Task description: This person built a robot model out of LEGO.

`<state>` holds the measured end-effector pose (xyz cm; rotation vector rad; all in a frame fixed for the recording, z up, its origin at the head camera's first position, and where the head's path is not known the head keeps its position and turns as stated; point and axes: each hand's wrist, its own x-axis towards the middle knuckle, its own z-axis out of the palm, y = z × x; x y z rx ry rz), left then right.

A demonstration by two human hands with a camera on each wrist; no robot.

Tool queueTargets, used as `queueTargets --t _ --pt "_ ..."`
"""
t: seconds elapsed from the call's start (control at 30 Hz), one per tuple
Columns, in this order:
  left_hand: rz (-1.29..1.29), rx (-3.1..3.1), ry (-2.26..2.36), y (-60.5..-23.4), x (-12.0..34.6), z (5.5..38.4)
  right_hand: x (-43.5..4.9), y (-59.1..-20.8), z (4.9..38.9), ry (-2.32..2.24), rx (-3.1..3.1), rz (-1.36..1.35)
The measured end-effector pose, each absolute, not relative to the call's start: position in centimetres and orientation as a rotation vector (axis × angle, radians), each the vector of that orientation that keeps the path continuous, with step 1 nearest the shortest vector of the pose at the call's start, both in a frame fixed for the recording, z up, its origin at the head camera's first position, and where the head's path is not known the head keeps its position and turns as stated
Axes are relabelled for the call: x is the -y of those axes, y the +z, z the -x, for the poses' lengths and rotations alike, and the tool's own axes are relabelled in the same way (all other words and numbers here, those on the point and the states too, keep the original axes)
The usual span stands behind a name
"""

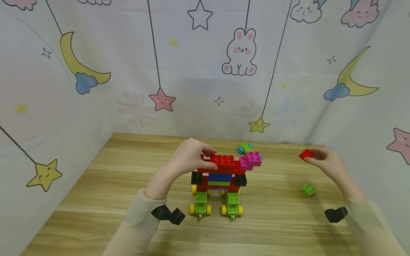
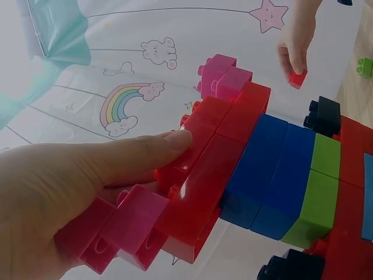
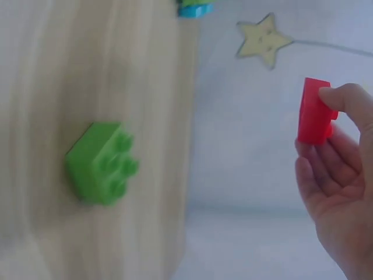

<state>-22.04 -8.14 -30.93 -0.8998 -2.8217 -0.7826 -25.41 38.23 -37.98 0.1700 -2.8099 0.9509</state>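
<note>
A toy building-block figure [image 1: 221, 177] stands mid-table on yellow-wheeled green bases, with red, blue, green and black blocks stacked above. My left hand [image 1: 195, 154] grips its upper red part, thumb on the near side; in the left wrist view the thumb [image 2: 169, 143] presses a red block [image 2: 201, 125] beside pink blocks [image 2: 137, 221]. Further right, my right hand [image 1: 325, 160] pinches a small red block [image 1: 306, 155], held up off the table. The right wrist view shows this red block [image 3: 315, 111] between thumb and fingers, its studs towards the palm.
A loose green block [image 1: 308, 190] lies on the wooden table [image 1: 272, 224] below the right hand. Behind the figure is a small green piece with blue wheels [image 1: 246, 147]. A printed cloth [image 1: 198, 78] hangs along the back and sides.
</note>
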Motion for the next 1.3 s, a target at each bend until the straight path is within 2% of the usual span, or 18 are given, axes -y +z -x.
queueTargets --t 0.33,0.57,0.97,1.3 --pt "0.893 2.828 -0.787 -30.9 8.1 22.1 -31.6 -31.9 25.1 1.023 2.795 -0.240" --pt "0.871 2.847 -0.794 -30.7 8.1 22.0 -27.1 -28.9 25.1 1.018 2.742 -0.411" --pt "0.837 2.893 -0.785 -30.3 7.9 22.0 -20.2 -27.1 24.9 1.112 2.695 -0.715" --pt "0.835 2.899 -0.825 -30.2 7.8 22.0 -16.8 -27.2 24.4 1.102 2.726 -0.921"
